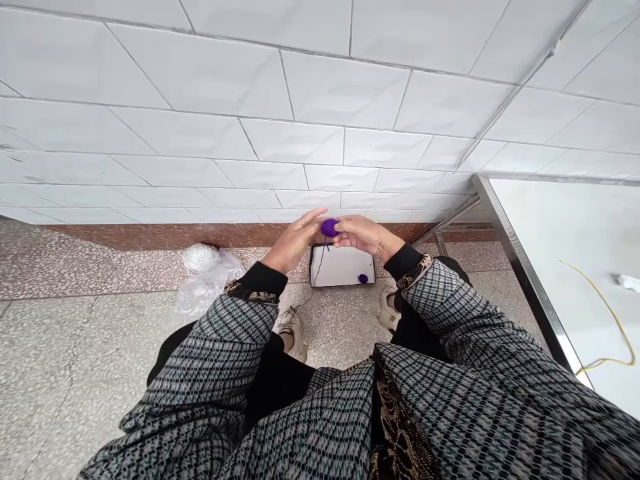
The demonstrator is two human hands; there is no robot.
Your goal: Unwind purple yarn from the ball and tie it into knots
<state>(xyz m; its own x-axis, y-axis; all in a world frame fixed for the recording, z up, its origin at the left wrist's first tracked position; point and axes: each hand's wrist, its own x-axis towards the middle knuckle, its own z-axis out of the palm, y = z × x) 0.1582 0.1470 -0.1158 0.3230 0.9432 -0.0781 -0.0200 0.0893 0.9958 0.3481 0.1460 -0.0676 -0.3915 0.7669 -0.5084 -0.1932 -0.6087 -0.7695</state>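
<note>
- White tiles (320, 143) ahead; box (343, 267) on the floor (340, 320) below.
- My right hand (363, 233) pinches the purple ball (329, 227), roundish, no clear long axis.
- My left hand (295, 241), fingers spread, is just left of it; whether touching, I can't tell.

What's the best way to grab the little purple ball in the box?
Pinch the purple ball by its rounded sides, straight from above. It lies in the near right corner of the open-topped box, where the walls would probably block sideways fingers.

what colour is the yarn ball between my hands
The yarn ball is purple, seen in the head view.
</note>
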